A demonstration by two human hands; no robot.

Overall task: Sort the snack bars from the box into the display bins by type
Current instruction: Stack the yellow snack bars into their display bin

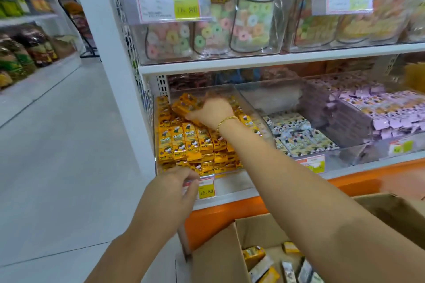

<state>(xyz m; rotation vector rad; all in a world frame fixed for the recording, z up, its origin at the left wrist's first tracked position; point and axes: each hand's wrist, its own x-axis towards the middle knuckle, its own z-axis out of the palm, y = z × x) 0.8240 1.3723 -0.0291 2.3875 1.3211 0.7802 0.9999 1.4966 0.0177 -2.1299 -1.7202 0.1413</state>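
Observation:
My right hand [210, 110] reaches into the left clear bin [247, 103] and grips several yellow snack bars [186, 104] above the stacked yellow bars [184, 142]. My left hand [174, 188] hovers at the front of that bin, near its price tag [205, 188], fingers loosely curled and holding nothing. The cardboard box [218, 250] stands open at the bottom, with yellow bars [253, 254] and pale blue-white bars [305, 271] inside. The middle bin holds pale blue-white bars [301, 138]. The right bin holds purple bars [372, 112].
A white shelf [253, 64] above carries bags of ring-shaped candy [211, 32]. An orange ledge [230, 213] runs below the bins. To the left lie a grey aisle floor [57, 145] and another shelf of packaged goods [23, 53].

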